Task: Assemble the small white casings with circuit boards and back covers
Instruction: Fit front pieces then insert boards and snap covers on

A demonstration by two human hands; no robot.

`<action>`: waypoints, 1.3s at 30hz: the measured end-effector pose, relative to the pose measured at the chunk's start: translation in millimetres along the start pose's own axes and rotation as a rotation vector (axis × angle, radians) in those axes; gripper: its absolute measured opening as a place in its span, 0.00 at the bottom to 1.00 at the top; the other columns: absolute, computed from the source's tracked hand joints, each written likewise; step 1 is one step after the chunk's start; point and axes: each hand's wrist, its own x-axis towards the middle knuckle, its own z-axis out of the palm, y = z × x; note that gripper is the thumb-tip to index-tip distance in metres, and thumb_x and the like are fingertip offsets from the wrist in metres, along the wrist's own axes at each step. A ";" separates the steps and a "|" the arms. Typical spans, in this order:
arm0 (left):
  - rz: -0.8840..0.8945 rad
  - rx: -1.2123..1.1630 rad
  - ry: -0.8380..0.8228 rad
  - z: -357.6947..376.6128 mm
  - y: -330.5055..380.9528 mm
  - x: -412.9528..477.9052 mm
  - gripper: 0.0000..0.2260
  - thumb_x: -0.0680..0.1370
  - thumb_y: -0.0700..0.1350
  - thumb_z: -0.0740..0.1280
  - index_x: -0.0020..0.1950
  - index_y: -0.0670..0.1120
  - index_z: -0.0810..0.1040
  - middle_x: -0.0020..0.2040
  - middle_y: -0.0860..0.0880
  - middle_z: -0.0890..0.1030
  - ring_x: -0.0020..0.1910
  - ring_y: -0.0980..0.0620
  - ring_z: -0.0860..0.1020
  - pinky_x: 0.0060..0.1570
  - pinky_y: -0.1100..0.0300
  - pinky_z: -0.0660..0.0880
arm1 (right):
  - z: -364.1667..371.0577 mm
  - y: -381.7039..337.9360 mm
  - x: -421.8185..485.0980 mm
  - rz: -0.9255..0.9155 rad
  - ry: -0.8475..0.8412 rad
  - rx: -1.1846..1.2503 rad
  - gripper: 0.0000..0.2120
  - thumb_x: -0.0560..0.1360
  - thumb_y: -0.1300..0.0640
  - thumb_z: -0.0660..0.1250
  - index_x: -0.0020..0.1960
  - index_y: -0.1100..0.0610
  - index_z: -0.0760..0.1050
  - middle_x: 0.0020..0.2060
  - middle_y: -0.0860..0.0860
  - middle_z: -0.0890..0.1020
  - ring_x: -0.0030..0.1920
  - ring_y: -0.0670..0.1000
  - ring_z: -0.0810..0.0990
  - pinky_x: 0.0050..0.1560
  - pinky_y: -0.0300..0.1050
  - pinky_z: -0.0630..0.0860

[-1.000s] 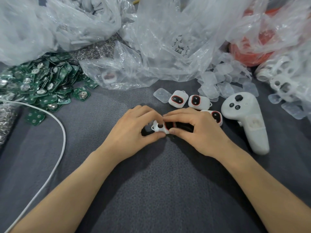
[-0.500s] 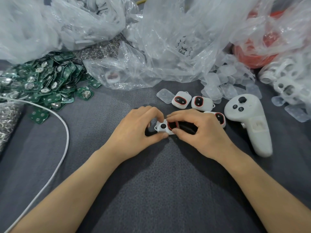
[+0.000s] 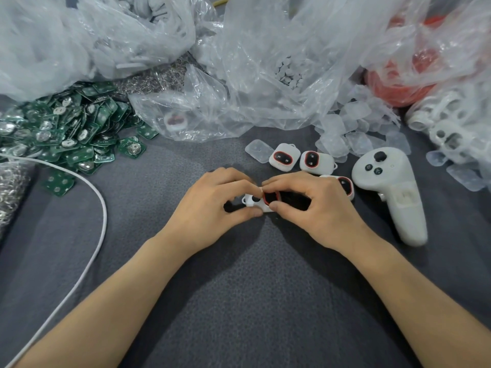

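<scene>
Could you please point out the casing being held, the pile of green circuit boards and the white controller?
held casing (image 3: 249,202): head view, its white left end.
green circuit boards (image 3: 66,128): head view, middle of the pile.
white controller (image 3: 390,179): head view, its upper face.

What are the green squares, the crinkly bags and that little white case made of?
Green squares: stiff circuit board, with shiny metal discs. Crinkly bags: thin clear plastic film, glossy and wrinkled. Little white case: probably smooth moulded plastic, with a red-rimmed black button, perhaps rubber.

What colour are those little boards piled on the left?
The circuit boards are green; the head view shows them.
</scene>
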 end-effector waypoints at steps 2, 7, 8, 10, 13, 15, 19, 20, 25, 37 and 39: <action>-0.008 0.000 0.010 0.3 1.2 -1.0 0.09 0.72 0.47 0.75 0.50 0.47 0.84 0.51 0.52 0.81 0.45 0.58 0.73 0.47 0.58 0.71 | 0.0 -0.9 -0.4 0.005 -0.001 -0.005 0.14 0.71 0.64 0.73 0.54 0.53 0.82 0.50 0.38 0.80 0.56 0.38 0.77 0.60 0.28 0.68; -0.018 0.058 -0.004 0.1 5.4 -1.3 0.09 0.73 0.50 0.73 0.51 0.49 0.84 0.52 0.52 0.82 0.48 0.50 0.78 0.50 0.52 0.72 | -1.9 -4.8 -0.5 0.013 -0.027 -0.058 0.14 0.71 0.63 0.73 0.55 0.52 0.81 0.50 0.38 0.79 0.57 0.38 0.75 0.60 0.28 0.67; -0.011 0.074 -0.008 -0.3 5.7 -1.3 0.10 0.73 0.51 0.71 0.51 0.49 0.84 0.52 0.52 0.82 0.48 0.50 0.79 0.50 0.52 0.72 | -2.2 -5.9 0.1 0.016 -0.033 -0.067 0.14 0.71 0.63 0.73 0.55 0.52 0.81 0.50 0.38 0.79 0.57 0.38 0.75 0.59 0.26 0.67; -0.008 0.097 -0.019 -1.0 6.2 -1.5 0.12 0.74 0.53 0.69 0.52 0.49 0.83 0.52 0.52 0.81 0.47 0.50 0.79 0.51 0.54 0.70 | -2.2 -8.2 1.4 0.021 -0.044 -0.085 0.13 0.71 0.63 0.73 0.54 0.53 0.82 0.50 0.39 0.79 0.56 0.39 0.75 0.59 0.26 0.66; 0.031 0.182 -0.037 0.8 7.4 -2.3 0.13 0.76 0.53 0.64 0.53 0.51 0.84 0.53 0.51 0.81 0.44 0.49 0.78 0.50 0.54 0.70 | -2.8 -9.9 4.6 0.020 -0.071 -0.111 0.11 0.70 0.64 0.73 0.52 0.57 0.82 0.51 0.46 0.82 0.53 0.41 0.77 0.58 0.31 0.69; 0.076 0.208 -0.043 3.7 7.4 -3.4 0.12 0.77 0.51 0.63 0.53 0.50 0.84 0.53 0.47 0.80 0.41 0.49 0.75 0.48 0.53 0.71 | -3.4 -9.5 5.0 0.026 -0.083 -0.089 0.11 0.70 0.64 0.73 0.52 0.57 0.82 0.51 0.47 0.83 0.53 0.42 0.78 0.58 0.31 0.70; 0.058 0.095 0.003 4.0 6.9 -2.5 0.11 0.76 0.49 0.67 0.54 0.48 0.83 0.52 0.47 0.80 0.46 0.53 0.76 0.51 0.63 0.68 | -3.7 -5.1 -1.2 0.072 -0.065 -0.002 0.16 0.71 0.62 0.73 0.57 0.52 0.80 0.53 0.42 0.82 0.56 0.38 0.77 0.61 0.31 0.69; 0.035 0.074 -0.003 3.8 5.9 -1.7 0.11 0.75 0.49 0.69 0.55 0.48 0.83 0.52 0.48 0.80 0.48 0.54 0.76 0.52 0.63 0.69 | -3.3 -4.7 -2.0 0.097 -0.070 0.065 0.18 0.71 0.62 0.73 0.59 0.51 0.78 0.53 0.42 0.82 0.56 0.37 0.78 0.61 0.32 0.70; -0.004 0.042 -0.042 4.7 4.9 -3.7 0.11 0.72 0.49 0.74 0.53 0.51 0.82 0.51 0.50 0.75 0.48 0.52 0.75 0.49 0.59 0.71 | -7.1 -1.5 -1.6 0.238 -0.007 0.418 0.18 0.73 0.65 0.70 0.59 0.48 0.76 0.50 0.46 0.84 0.54 0.39 0.81 0.57 0.31 0.73; -0.097 -0.380 0.182 5.7 19.3 -6.9 0.15 0.71 0.54 0.72 0.53 0.62 0.70 0.50 0.63 0.80 0.43 0.60 0.82 0.48 0.62 0.77 | -3.7 -15.9 -6.8 0.264 -0.057 0.846 0.08 0.67 0.62 0.71 0.46 0.58 0.82 0.42 0.55 0.86 0.43 0.52 0.84 0.41 0.43 0.81; -0.057 -0.328 0.154 3.7 19.4 -6.3 0.14 0.73 0.54 0.69 0.57 0.62 0.73 0.47 0.66 0.80 0.43 0.63 0.81 0.47 0.69 0.75 | -4.3 -19.3 -7.5 0.211 -0.047 0.761 0.08 0.67 0.62 0.72 0.46 0.57 0.81 0.41 0.53 0.85 0.42 0.50 0.84 0.44 0.39 0.80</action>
